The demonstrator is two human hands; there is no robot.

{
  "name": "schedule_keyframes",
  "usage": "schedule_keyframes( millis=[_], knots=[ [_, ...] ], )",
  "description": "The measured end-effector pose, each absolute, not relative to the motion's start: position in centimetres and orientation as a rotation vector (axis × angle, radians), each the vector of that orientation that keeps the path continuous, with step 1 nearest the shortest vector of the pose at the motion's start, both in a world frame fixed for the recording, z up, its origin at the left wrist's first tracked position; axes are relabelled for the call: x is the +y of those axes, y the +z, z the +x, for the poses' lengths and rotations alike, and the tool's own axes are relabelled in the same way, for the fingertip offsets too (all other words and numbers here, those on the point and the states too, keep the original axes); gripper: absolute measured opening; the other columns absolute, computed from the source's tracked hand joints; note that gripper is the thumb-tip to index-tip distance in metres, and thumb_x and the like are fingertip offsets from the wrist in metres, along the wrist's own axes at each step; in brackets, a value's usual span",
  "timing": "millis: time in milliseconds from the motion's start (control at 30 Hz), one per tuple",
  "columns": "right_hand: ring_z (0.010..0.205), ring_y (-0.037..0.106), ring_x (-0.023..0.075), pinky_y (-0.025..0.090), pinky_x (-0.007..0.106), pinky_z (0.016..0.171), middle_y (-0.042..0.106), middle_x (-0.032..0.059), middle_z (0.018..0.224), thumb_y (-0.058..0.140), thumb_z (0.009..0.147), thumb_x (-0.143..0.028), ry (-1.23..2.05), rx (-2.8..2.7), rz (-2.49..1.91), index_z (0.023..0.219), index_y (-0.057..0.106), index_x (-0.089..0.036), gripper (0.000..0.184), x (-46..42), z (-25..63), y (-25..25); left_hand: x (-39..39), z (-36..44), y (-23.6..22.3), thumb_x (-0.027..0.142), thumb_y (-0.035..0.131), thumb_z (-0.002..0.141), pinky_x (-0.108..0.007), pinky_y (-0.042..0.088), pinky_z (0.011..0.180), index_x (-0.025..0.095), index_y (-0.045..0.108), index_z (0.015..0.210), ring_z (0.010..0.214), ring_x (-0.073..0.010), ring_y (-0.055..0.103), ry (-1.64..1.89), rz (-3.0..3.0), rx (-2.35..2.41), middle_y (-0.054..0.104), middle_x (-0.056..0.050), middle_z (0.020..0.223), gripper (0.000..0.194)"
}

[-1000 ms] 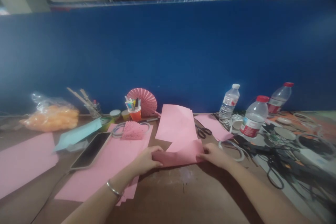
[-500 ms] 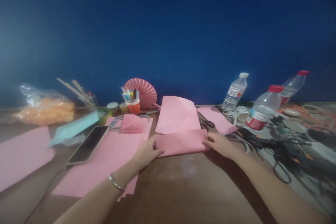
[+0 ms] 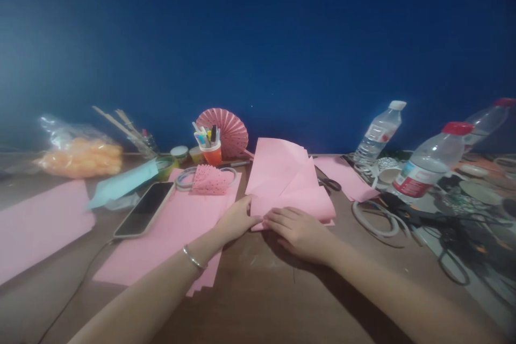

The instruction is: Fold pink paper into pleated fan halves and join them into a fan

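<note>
A folded sheet of pink paper (image 3: pixel 310 202) lies in front of me, its right end curling slightly up off the table. My left hand (image 3: pixel 237 219) pinches its left end between thumb and fingers. Stretched over the front edge of the fold, near the left end, the fingers of my right hand (image 3: pixel 300 231) lie flat on the paper. Directly behind is more pink paper (image 3: pixel 276 158). Black-handled scissors (image 3: pixel 331 183) stick out to the right of it, their blades hidden.
On the left are pink sheets (image 3: pixel 161 247), a phone (image 3: pixel 145 209) and a cup of pens (image 3: pixel 212 155) before a pleated pink fan (image 3: pixel 228 129). Bottles (image 3: pixel 427 164), a coiled cable (image 3: pixel 379 223) and black cords (image 3: pixel 453 247) crowd the right. A blue wall (image 3: pixel 258 37) stands behind.
My right hand has moved left from the paper's right end and now lies flat on its front edge. The paper's right end has lifted into a curl. The view has shifted slightly.
</note>
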State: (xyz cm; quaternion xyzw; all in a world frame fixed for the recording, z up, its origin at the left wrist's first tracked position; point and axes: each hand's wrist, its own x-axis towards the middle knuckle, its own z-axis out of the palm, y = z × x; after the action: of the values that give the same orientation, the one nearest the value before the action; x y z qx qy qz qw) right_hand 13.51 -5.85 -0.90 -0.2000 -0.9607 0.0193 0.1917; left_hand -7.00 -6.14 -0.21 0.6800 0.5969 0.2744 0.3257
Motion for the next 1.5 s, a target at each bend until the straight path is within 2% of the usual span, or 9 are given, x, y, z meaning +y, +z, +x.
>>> schedule_keyframes(
  millis=[133, 200, 333, 500, 733, 900, 1033, 1267, 1500],
  knots=[
    [0.113, 0.044, 0.0200, 0.034, 0.037, 0.094, 0.054, 0.0070, 0.119, 0.046, 0.080, -0.024, 0.151, -2.669, -0.600, 0.121, 0.045, -0.020, 0.042, -4.6, 13.6, -1.4, -6.0, -7.3, 0.0, 0.025, 0.055, 0.068, -0.027, 0.046, 0.059, 0.018, 0.043, 0.112, 0.058, -0.0123, 0.055, 0.718, 1.765, 1.630, 0.059, 0.000, 0.078, 0.047],
    [0.114, 0.043, 0.0195, 0.032, 0.038, 0.095, 0.053, 0.0064, 0.120, 0.046, 0.080, -0.024, 0.171, -2.654, -0.621, 0.122, 0.044, -0.021, 0.042, -4.4, 13.9, -1.5, -6.5, -7.7, 0.5, 0.025, 0.054, 0.070, -0.029, 0.047, 0.064, 0.018, 0.038, 0.116, 0.063, -0.0128, 0.056, 0.765, 1.841, 1.688, 0.058, -0.002, 0.086, 0.049],
    [0.115, 0.042, 0.0193, 0.029, 0.038, 0.097, 0.052, 0.0063, 0.121, 0.047, 0.080, -0.029, 0.227, -2.699, -0.666, 0.124, 0.042, -0.022, 0.044, -4.2, 14.0, -1.5, -8.4, -8.6, 1.6, 0.018, 0.041, 0.079, -0.036, 0.040, 0.085, 0.020, 0.052, 0.100, 0.093, -0.0190, 0.051, 0.634, 2.422, 1.503, 0.055, -0.005, 0.098, 0.024],
    [0.118, 0.038, 0.0206, 0.025, 0.040, 0.099, 0.047, 0.0070, 0.126, 0.051, 0.077, -0.036, 0.283, -2.756, -0.772, 0.126, 0.038, -0.022, 0.052, -3.9, 13.8, -1.4, -9.7, -8.8, 0.6, 0.015, 0.036, 0.082, -0.035, 0.040, 0.085, 0.021, 0.055, 0.100, 0.093, -0.0181, 0.052, 0.439, 2.648, 1.311, 0.058, -0.005, 0.092, 0.027],
    [0.120, 0.035, 0.0218, 0.026, 0.042, 0.099, 0.044, 0.0063, 0.128, 0.046, 0.081, -0.030, 0.211, -2.772, -0.728, 0.127, 0.037, -0.022, 0.047, -4.1, 14.0, -1.3, -8.5, -9.0, -0.1, 0.017, 0.036, 0.084, -0.034, 0.040, 0.082, 0.021, 0.053, 0.100, 0.089, -0.0173, 0.051, 0.391, 2.554, 1.363, 0.057, -0.004, 0.092, 0.024],
    [0.117, 0.039, 0.0216, 0.031, 0.042, 0.097, 0.047, 0.0067, 0.126, 0.042, 0.083, -0.028, 0.190, -2.754, -0.736, 0.124, 0.041, -0.020, 0.042, -4.0, 14.0, -1.5, -8.0, -9.2, -0.2, 0.032, 0.051, 0.077, -0.036, 0.040, 0.078, 0.018, 0.055, 0.091, 0.088, -0.0196, 0.049, 0.494, 2.391, 1.650, 0.055, -0.004, 0.093, 0.020],
    [0.117, 0.039, 0.0201, 0.032, 0.041, 0.099, 0.047, 0.0074, 0.126, 0.042, 0.083, -0.024, 0.179, -2.657, -0.720, 0.125, 0.040, -0.017, 0.042, -4.1, 14.0, -1.6, -7.9, -8.6, -0.1, 0.030, 0.056, 0.073, -0.035, 0.038, 0.080, 0.021, 0.059, 0.086, 0.089, -0.0188, 0.048, 0.553, 2.288, 1.633, 0.056, -0.002, 0.094, 0.016],
    [0.115, 0.041, 0.0199, 0.038, 0.040, 0.096, 0.049, 0.0093, 0.123, 0.044, 0.081, -0.020, 0.133, -2.493, -0.686, 0.123, 0.042, -0.016, 0.042, -4.4, 13.9, -1.5, -8.8, -7.2, 0.5, 0.017, 0.049, 0.075, -0.028, 0.039, 0.072, 0.019, 0.054, 0.071, 0.078, -0.0144, 0.051, 0.710, 2.026, 1.524, 0.057, 0.000, 0.080, 0.007],
    [0.117, 0.039, 0.0203, 0.036, 0.040, 0.096, 0.049, 0.0101, 0.122, 0.045, 0.082, -0.020, 0.049, -2.433, -0.706, 0.119, 0.046, -0.015, 0.037, -4.7, 14.0, -0.9, -9.6, -7.0, 0.2, 0.020, 0.043, 0.079, -0.022, 0.038, 0.060, 0.019, 0.046, 0.076, 0.064, -0.0104, 0.048, 0.822, 1.808, 1.556, 0.050, 0.003, 0.068, 0.005]
  ],
)
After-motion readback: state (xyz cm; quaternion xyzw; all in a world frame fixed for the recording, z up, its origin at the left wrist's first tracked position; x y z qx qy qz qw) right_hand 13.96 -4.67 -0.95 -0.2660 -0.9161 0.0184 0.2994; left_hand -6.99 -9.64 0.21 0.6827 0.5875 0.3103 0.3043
